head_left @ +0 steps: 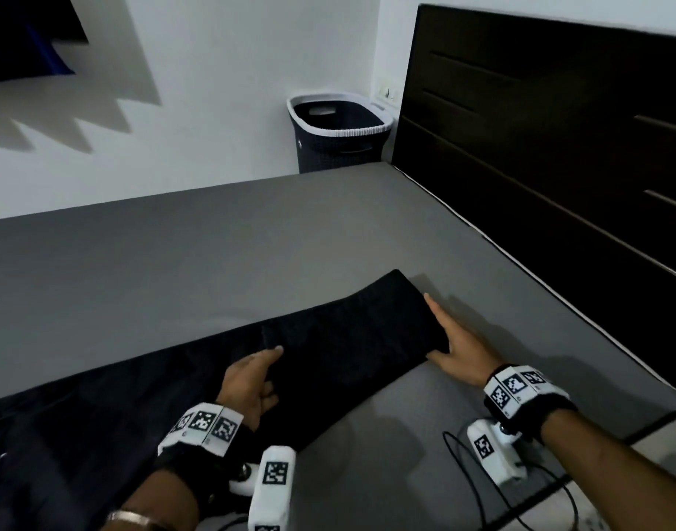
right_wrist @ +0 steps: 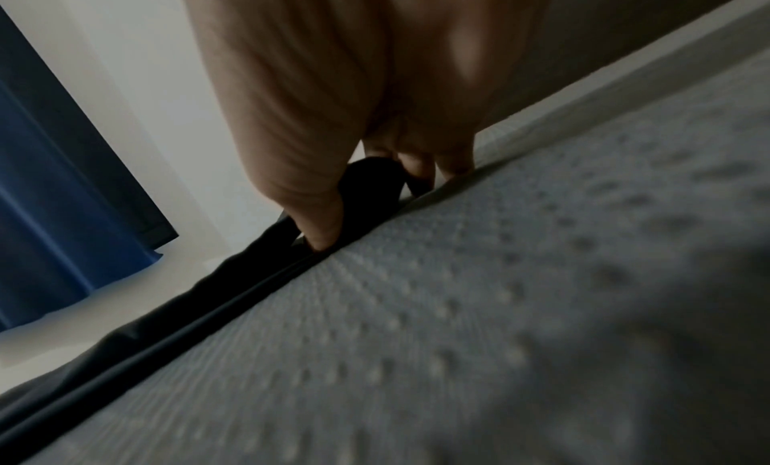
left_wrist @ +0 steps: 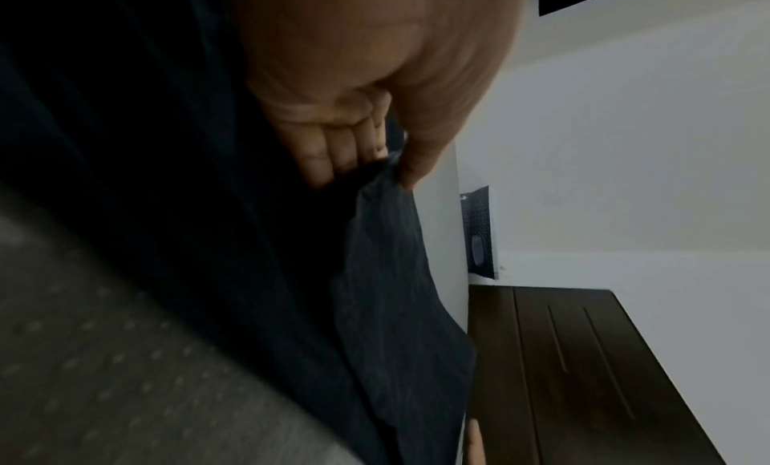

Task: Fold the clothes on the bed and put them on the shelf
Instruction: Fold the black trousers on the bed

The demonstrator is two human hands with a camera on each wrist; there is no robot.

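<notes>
A long black garment point(head_left: 348, 339) lies flat across the grey bed point(head_left: 252, 243), running from the lower left to the middle. My left hand point(head_left: 271, 371) pinches a fold near the garment's middle, thumb on top and fingers tucked beneath. The left wrist view shows that pinch on the dark cloth point(left_wrist: 391, 291) by my left hand point(left_wrist: 387, 166). My right hand point(head_left: 438, 327) holds the garment's right end, fingers laid along the edge and thumb under it. In the right wrist view the black cloth point(right_wrist: 233, 274) sits between thumb and fingers of my right hand point(right_wrist: 369, 209). No shelf is in view.
A dark laundry basket point(head_left: 340, 132) with a white rim stands past the bed's far edge by the wall. A dark wooden headboard point(head_left: 559, 128) runs along the right side. A blue curtain point(right_wrist: 62, 209) hangs at the left. Bare grey mattress lies beyond and to the right of the garment.
</notes>
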